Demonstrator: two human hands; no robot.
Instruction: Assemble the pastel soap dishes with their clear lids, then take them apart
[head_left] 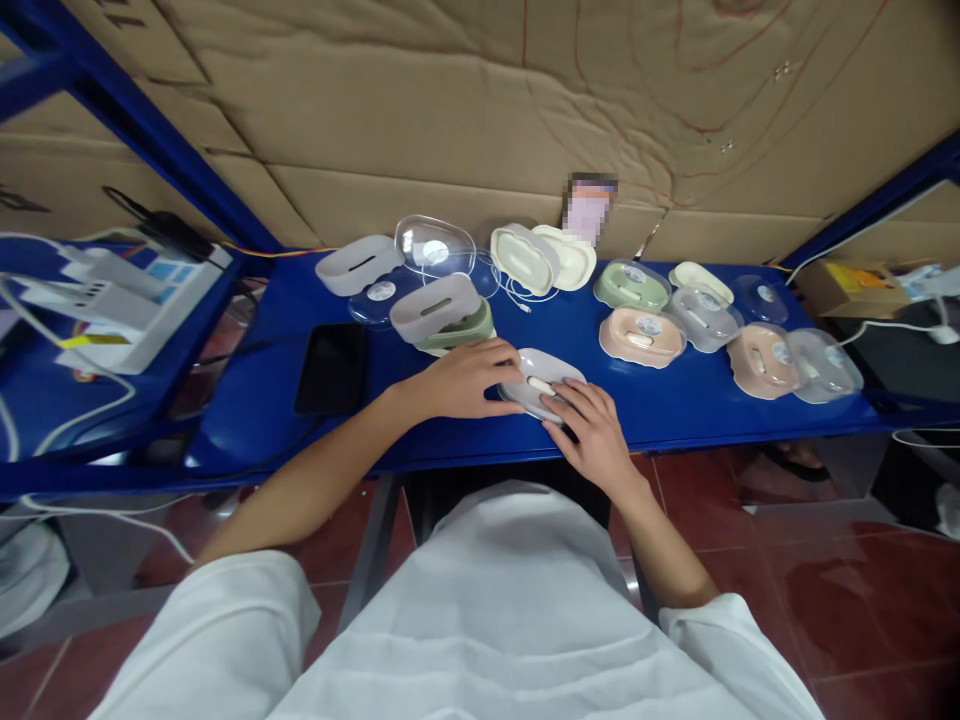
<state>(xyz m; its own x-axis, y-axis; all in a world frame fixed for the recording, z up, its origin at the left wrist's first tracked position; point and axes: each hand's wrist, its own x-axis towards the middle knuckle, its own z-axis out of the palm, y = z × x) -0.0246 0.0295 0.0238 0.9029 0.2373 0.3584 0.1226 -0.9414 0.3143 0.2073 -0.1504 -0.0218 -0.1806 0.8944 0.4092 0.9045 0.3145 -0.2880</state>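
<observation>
Blue table (667, 410), cardboard (420, 130) behind, red tiles (780, 590) below; pale oval piece (559, 370) atop

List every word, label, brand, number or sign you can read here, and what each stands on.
No text reads clearly.
Round white stickers on the clear oval plastic lids: too small to read.
Dark printed marks on the flat brown cardboard, upper left: too blurred.
Pink rectangular item near the cardboard: pixelated.
Pale oval plastic container between left hand and right hand: no lettering visible.
</observation>
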